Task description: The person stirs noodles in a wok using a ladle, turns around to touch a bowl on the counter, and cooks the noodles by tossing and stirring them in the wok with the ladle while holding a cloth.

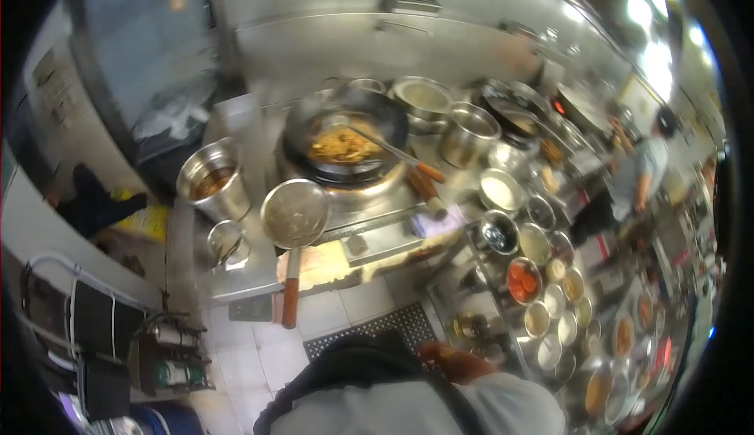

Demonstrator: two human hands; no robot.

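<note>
Neither of my hands shows. My right forearm comes from a white sleeve (510,403) and bends in across my front, its hand hidden by my dark clothing. A black wok (302,140) sits on the stove with browned food (344,146) in it. A ladle (397,152) with a wooden handle rests in the wok, its handle over the right rim. In front of the wok, a round strainer (295,211) lies on the stove edge, its wooden handle pointing toward me. A folded purple cloth (440,221) lies to the right.
A steel pot (212,180) of brown liquid stands left of the wok, near a small metal container (228,240). Steel pots (469,134) stand at right. Several ingredient bowls (525,279) crowd the right counter. Another person (640,172) stands farther right. A perforated black mat (377,329) covers the floor.
</note>
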